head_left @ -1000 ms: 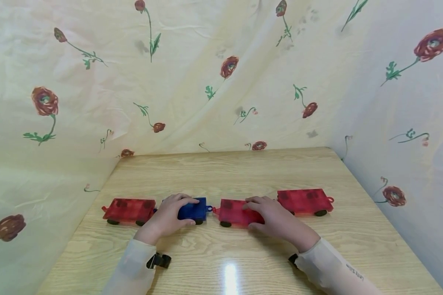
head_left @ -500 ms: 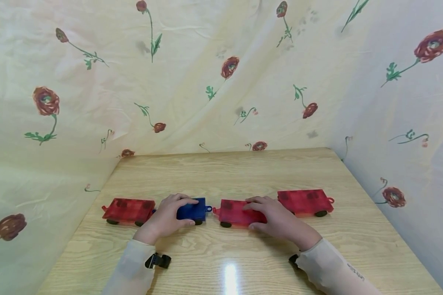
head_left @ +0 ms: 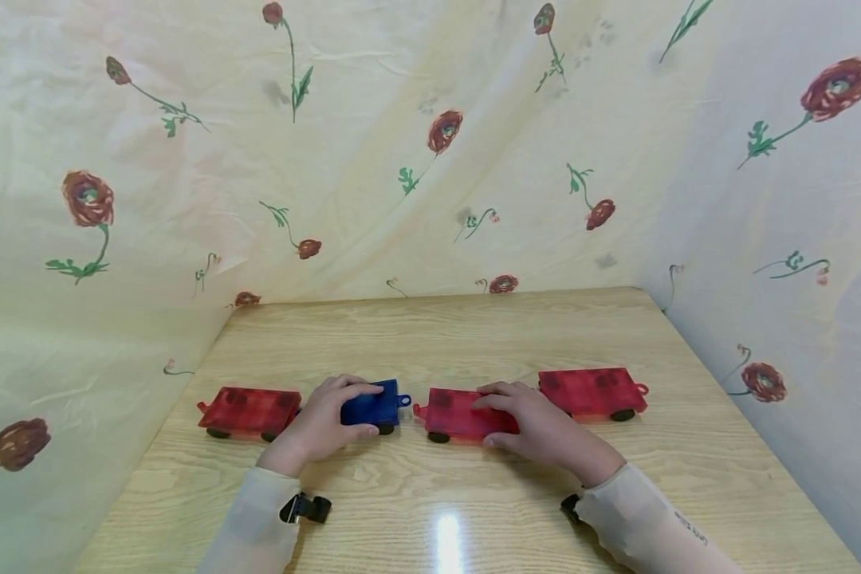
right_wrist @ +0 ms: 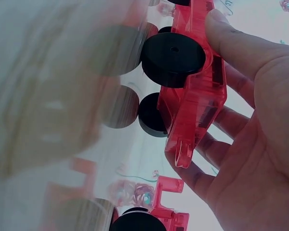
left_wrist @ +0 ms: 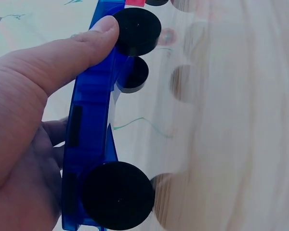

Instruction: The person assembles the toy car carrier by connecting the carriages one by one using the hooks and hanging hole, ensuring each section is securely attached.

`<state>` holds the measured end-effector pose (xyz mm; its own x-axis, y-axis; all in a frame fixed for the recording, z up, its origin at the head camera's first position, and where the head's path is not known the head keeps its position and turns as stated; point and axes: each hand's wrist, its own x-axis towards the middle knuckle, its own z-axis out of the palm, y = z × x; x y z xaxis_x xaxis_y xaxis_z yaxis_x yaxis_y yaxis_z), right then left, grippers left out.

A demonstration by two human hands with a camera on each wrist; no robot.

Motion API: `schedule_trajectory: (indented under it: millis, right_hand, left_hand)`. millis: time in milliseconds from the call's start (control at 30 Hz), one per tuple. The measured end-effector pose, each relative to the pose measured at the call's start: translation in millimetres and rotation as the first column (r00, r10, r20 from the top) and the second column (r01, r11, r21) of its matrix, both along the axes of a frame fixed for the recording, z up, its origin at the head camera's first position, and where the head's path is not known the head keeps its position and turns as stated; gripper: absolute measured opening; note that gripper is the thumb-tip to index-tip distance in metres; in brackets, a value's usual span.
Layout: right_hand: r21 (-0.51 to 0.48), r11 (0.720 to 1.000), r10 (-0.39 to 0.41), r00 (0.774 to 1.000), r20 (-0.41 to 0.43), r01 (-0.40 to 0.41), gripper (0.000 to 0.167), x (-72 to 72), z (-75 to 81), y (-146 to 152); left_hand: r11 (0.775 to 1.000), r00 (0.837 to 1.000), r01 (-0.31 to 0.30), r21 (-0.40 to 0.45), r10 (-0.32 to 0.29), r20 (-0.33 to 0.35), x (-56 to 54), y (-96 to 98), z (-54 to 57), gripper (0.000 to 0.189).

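My left hand [head_left: 323, 422] grips a translucent blue toy wagon [head_left: 379, 405] from above, thumb on its near side. In the left wrist view, the thumb presses the blue wagon's side [left_wrist: 91, 110] beside a black wheel [left_wrist: 137, 31]; the wagon's far end looks slightly raised. A ring [head_left: 404, 400] at its right end faces the hook [head_left: 419, 410] of a red toy wagon [head_left: 452, 414], with a small gap between. My right hand [head_left: 534, 422] holds that red wagon across its right half. The right wrist view shows its ring [right_wrist: 184, 156] and wheels [right_wrist: 173, 60].
Another red wagon [head_left: 251, 410] stands left of the blue one; their joint is partly hidden by my left hand. A further red wagon [head_left: 591, 392] stands behind my right wrist. All are on a wood-grain table [head_left: 430, 327], with flowered cloth [head_left: 359, 159] behind.
The blue wagon's right end with its ring has risen slightly and shifted a little left, widening the gap to the hook. My right hand and its red wagon have stayed almost still.
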<state>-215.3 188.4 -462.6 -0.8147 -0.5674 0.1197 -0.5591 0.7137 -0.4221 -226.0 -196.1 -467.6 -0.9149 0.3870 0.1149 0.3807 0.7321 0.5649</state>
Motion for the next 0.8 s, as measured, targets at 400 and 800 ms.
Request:
schedule_trajectory:
  millis: [400,800]
  right_hand:
    - [-0.019,1.000,-0.020,1.000,0.001,0.020,0.047,-0.7,-1.3,-0.3]
    - [-0.024,1.000,-0.004,1.000,-0.001,0.004,0.047,-1.2,-1.5,0.0]
  left_hand:
    - [0.999,0.999,0.033,0.034,-0.032,-0.017,-1.1,1.4,-0.1,0.063]
    - [0.996,0.997,0.072,0.048,-0.071,-0.026,-1.2,5.8,-0.1,0.063]
